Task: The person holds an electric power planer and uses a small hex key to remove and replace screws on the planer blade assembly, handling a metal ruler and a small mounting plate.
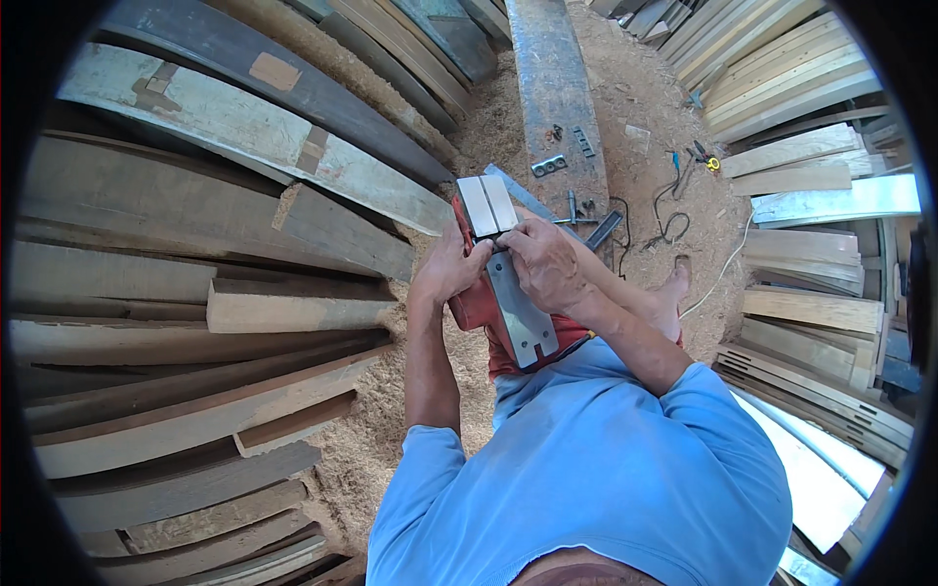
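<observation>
A red electric hand planer (518,311) lies upside down over my lap, its grey metal sole plates facing up. My left hand (447,268) is closed around the planer's left side, its thumb at the gap between the front and rear plates. Over that same gap, from the right, my right hand (547,262) has thumb and fingers pinched together. Whatever those fingertips hold is hidden or too small to make out. The cutter area lies mostly behind my fingers.
A long plank (557,78) ahead carries a metal piece with round holes (549,166) and a T-handled tool (573,205). A dark cord (664,220) and a yellow-handled tool (712,163) lie on the sawdust floor. Stacked timber (127,283) lines the left; more boards (801,303) stand right.
</observation>
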Available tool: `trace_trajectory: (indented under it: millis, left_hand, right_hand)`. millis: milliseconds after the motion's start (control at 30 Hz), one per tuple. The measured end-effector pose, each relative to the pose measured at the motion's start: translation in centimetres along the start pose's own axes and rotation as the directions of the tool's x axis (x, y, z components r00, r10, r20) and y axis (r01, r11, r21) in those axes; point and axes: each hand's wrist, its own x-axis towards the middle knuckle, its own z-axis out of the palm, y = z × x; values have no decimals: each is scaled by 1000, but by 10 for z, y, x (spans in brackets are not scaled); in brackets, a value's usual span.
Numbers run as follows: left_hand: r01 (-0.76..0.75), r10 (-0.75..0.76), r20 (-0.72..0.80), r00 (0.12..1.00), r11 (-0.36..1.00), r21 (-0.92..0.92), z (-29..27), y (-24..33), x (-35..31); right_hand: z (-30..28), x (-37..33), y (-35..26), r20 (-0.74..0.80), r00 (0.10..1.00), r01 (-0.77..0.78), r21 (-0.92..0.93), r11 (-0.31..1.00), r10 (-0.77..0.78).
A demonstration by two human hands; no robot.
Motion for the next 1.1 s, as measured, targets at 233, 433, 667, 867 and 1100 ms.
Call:
trace_trajectory:
  millis: [233, 433, 667, 867, 1100]
  left_hand:
    - [45, -48, -84, 995, 998, -41, 9, 8, 1]
    - [25, -32, -105, 994, 997, -73, 10, 6, -1]
    - [11, -1, 23, 1000, 906, -424, 14, -30, 1]
    - [-8, 21, 25, 999, 903, -429, 13, -40, -2]
    - [82, -93, -31, 995, 963, -256, 12, -20, -6]
  right_hand:
    - [4, -5, 6, -19, 1000, -3, -99, 995, 2]
    - [-17, -5, 19, 11, 967, -253, 183, 950, 255]
    - [-18, -23, 34, 42, 949, -313, 189, 931, 311]
    - [-7, -20, 23, -18, 999, -47, 78, 996, 49]
    - [-3, -17, 19, -32, 999, -33, 6, 999, 33]
